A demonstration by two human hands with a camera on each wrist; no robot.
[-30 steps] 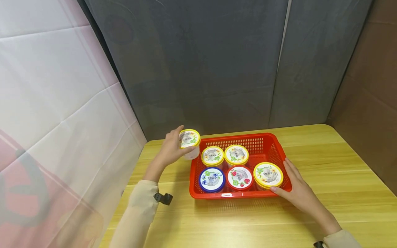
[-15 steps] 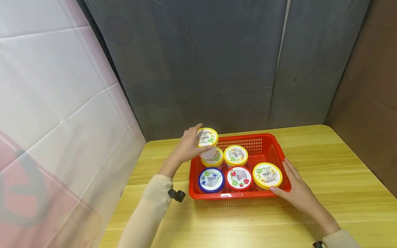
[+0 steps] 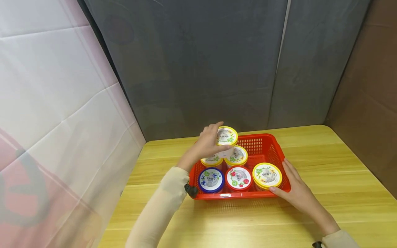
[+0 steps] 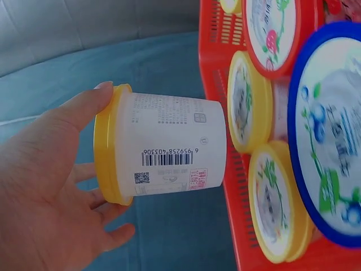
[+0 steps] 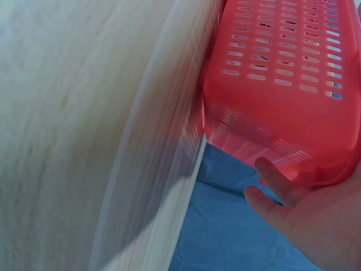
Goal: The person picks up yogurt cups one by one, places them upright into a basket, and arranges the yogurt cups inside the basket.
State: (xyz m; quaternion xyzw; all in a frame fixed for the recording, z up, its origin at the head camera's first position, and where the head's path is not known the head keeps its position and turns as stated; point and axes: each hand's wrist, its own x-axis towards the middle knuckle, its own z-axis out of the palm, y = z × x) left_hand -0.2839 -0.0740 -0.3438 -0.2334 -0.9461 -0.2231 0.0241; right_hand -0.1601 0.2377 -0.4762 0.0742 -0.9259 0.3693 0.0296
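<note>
My left hand (image 3: 204, 142) holds a white tub with a yellow lid (image 3: 227, 136) upright above the back row of a red plastic basket (image 3: 260, 140). In the left wrist view, the thumb and fingers grip the lid of this tub (image 4: 175, 144), whose side bears a barcode. Lidded tubs stand in the basket: a blue-lidded one (image 3: 211, 179), a red-lidded one (image 3: 239, 178), and several yellow-lidded ones, including one at front right (image 3: 267, 175). My right hand (image 3: 297, 191) holds the basket's front right corner, thumb over the rim, fingers along the outer side.
The basket stands on a wooden table (image 3: 235, 227) near its back edge. Dark grey fabric (image 3: 198, 69) hangs behind it. A pale printed sheet (image 3: 62, 103) is on the left, and a brown panel (image 3: 369, 96) stands on the right.
My left hand has carried the yellow-lidded tub rightward, from beside the basket's left edge to above the back row of tubs. The right hand and the basket stay almost still.
</note>
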